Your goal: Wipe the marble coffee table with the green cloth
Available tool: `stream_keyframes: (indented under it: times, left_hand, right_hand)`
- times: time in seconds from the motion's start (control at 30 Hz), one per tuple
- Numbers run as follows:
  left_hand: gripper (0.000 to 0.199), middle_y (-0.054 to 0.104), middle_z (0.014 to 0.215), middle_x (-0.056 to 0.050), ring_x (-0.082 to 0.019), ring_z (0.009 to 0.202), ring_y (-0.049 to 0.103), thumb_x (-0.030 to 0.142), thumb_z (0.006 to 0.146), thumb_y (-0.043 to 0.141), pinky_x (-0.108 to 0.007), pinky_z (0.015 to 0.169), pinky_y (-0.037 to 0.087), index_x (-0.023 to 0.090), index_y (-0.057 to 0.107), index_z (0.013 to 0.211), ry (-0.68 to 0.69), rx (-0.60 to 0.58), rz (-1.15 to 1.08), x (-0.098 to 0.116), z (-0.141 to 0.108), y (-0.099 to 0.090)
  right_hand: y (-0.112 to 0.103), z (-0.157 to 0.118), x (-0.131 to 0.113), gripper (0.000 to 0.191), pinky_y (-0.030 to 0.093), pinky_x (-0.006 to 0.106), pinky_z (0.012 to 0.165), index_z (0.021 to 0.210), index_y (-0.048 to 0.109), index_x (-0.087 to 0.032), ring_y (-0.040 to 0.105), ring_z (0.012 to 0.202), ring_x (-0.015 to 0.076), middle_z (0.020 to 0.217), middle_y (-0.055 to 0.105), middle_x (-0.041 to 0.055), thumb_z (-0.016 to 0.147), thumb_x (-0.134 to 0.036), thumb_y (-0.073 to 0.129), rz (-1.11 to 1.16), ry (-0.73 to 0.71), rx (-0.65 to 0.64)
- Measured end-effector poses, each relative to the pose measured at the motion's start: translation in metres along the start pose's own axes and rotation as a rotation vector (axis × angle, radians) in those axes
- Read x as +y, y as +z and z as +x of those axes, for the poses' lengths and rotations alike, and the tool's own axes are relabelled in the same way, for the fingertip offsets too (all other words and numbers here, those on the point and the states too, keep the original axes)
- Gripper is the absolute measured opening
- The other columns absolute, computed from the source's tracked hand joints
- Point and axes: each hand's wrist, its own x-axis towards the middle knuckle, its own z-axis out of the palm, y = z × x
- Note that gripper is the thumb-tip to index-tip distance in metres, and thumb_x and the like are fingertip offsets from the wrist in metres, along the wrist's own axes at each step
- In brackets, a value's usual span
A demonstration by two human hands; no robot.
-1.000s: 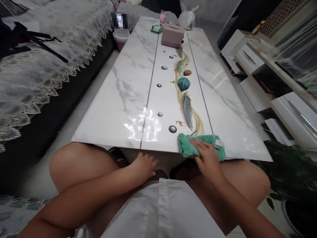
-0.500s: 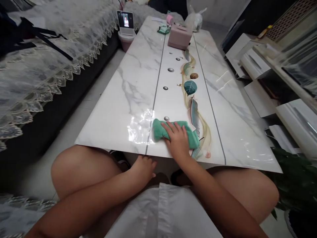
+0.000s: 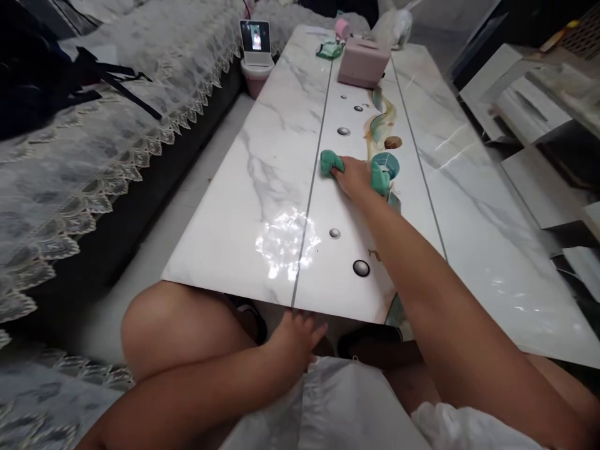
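Observation:
My right hand [image 3: 355,177] is out over the middle strip of a long table [image 3: 234,219] with a glossy white marble-pattern top. It presses on a green cloth [image 3: 330,162], whose ends show on both sides of the hand; the fingertips are mostly hidden. The cloth lies beside a printed teal leaf [image 3: 389,164]. Near me, my left hand [image 3: 297,340] rests at the table's front edge, fingers apart and holding nothing. Their tips are partly hidden at the edge.
At the far end stand a pink box [image 3: 363,62], a green packet [image 3: 329,49], a pink cup [image 3: 342,29] and a plastic bag [image 3: 398,28]. A screen [image 3: 255,40] sits on a pink bin [image 3: 257,78]. A lace-covered sofa [image 3: 154,75] runs along the left, shelves [image 3: 529,106] along the right.
My right hand has pushed the green cloth forward, away from the front edge. My left hand has stayed by the edge, its fingers spreading more. The view has turned slightly left.

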Motion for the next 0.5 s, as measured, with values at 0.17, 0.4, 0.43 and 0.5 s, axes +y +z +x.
stream_keyframes:
  times: [0.17, 0.4, 0.43, 0.5]
  left_hand:
    - [0.071, 0.04, 0.176, -0.022, -0.041, 0.166, 0.04, 0.039, 0.114, 0.059, -0.065, 0.138, 0.028, 0.016, 0.034, 0.177, 0.038, -0.107, -0.009, -0.001, -0.001, 0.003]
    - [0.069, 0.035, 0.178, -0.023, -0.039, 0.168, 0.035, 0.038, 0.116, 0.056, -0.058, 0.139, 0.028, 0.007, 0.037, 0.175, 0.023, -0.122, 0.016, 0.002, -0.002, -0.004]
    - [0.069, 0.035, 0.178, -0.023, -0.039, 0.168, 0.036, 0.038, 0.116, 0.056, -0.059, 0.139, 0.029, 0.008, 0.038, 0.175, 0.024, -0.111, 0.035, 0.002, 0.0, -0.002]
    - [0.069, 0.035, 0.177, -0.024, -0.04, 0.167, 0.037, 0.04, 0.115, 0.058, -0.059, 0.138, 0.032, 0.009, 0.04, 0.174, 0.03, -0.098, 0.062, 0.001, 0.005, 0.001]
  right_hand:
    - [0.01, 0.048, -0.016, 0.043, 0.024, 0.064, 0.134, 0.15, 0.069, -0.01, 0.049, 0.157, 0.0363, 0.156, 0.066, 0.0209, 0.117, -0.029, 0.049, 0.034, 0.034, 0.057]
    - [0.014, 0.064, -0.049, 0.042, 0.041, 0.054, 0.125, 0.15, 0.07, -0.013, 0.064, 0.142, 0.0361, 0.146, 0.073, 0.017, 0.115, -0.027, 0.052, 0.035, -0.003, 0.035]
    - [0.015, 0.063, -0.06, 0.042, 0.042, 0.052, 0.124, 0.151, 0.07, -0.015, 0.065, 0.141, 0.0354, 0.145, 0.074, 0.0152, 0.115, -0.029, 0.053, 0.039, -0.042, 0.024]
    - [0.02, 0.061, -0.083, 0.041, 0.043, 0.049, 0.123, 0.151, 0.07, -0.019, 0.066, 0.138, 0.0339, 0.143, 0.075, 0.0128, 0.114, -0.03, 0.055, 0.054, -0.135, -0.005]
